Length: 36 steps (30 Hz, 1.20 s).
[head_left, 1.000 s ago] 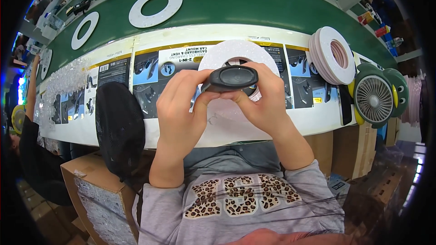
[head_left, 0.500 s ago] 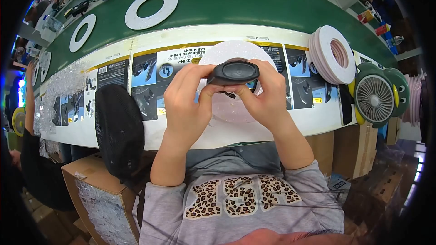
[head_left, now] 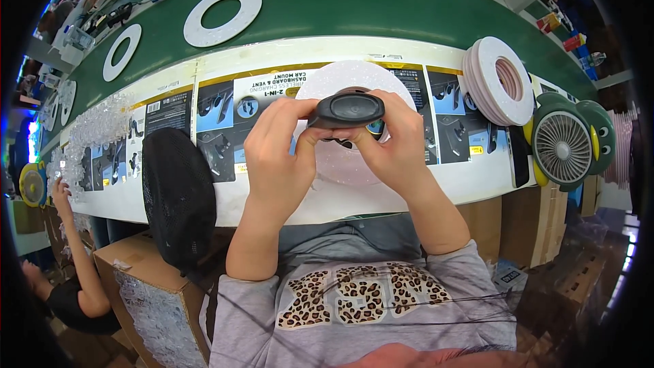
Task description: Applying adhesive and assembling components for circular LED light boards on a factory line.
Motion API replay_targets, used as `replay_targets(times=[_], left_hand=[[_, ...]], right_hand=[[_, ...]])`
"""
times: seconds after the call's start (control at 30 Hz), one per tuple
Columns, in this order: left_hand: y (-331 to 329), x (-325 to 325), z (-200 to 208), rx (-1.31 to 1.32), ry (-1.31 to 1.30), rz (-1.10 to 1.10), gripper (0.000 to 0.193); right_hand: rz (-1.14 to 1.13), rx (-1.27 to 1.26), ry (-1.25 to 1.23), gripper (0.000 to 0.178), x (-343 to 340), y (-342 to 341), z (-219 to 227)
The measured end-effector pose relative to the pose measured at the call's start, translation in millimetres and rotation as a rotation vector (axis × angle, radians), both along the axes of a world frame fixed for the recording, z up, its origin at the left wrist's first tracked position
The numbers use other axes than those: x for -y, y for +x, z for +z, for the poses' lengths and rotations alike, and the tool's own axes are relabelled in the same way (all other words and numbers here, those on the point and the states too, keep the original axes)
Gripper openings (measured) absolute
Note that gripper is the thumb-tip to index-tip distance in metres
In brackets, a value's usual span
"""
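Note:
Both hands hold up a black plastic part with a raised oval rim [head_left: 351,106], gripped from its two sides. My left hand [head_left: 279,146] has its fingers closed on the left end, thumb underneath. My right hand [head_left: 398,140] grips the right end the same way. What lies under the part between the thumbs is mostly hidden. Below it, a speckled white disc [head_left: 340,163] rests on printed sheets [head_left: 216,143] that cover the white worktable [head_left: 402,199].
To the right stand a stack of white rings [head_left: 501,85] and a green fan [head_left: 563,146]. A black mesh bag [head_left: 178,194] hangs over the table's front edge. Loose rings [head_left: 255,7] lie on the green belt [head_left: 327,10]. Left is bubble wrap [head_left: 95,129] and a co-worker's arm [head_left: 82,259].
My hands and the black part have shifted very slightly left. The rings on the belt have slid a little left. At far left, the co-worker's arm has come down nearer the bubble wrap.

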<state>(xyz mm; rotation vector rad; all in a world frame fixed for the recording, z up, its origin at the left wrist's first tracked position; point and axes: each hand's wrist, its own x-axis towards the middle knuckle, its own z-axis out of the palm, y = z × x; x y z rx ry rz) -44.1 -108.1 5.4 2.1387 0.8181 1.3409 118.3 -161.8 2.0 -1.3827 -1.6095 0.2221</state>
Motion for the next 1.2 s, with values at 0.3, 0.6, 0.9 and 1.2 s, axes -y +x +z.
replay_targets(times=[0.3, 0.6, 0.9, 1.2], left_hand=[[-4, 18, 28, -0.106, 0.104, -0.023, 0.034], [13, 56, 6, -0.736, 0.140, -0.330, 0.055], [38, 16, 5, -0.830, 0.161, -0.404, 0.057], [99, -119, 21, -0.747, 0.329, -0.055, 0.051]], right_hand=[[-0.028, -0.439, -0.089, 0.035, 6, 26, -7], [-0.087, -1.279, 0.026, 0.039, 13, 70, -14], [-0.099, -1.515, 0.209, 0.043, 44, 95, -11], [-0.088, -1.374, 0.237, 0.047, 55, 102, -7]])
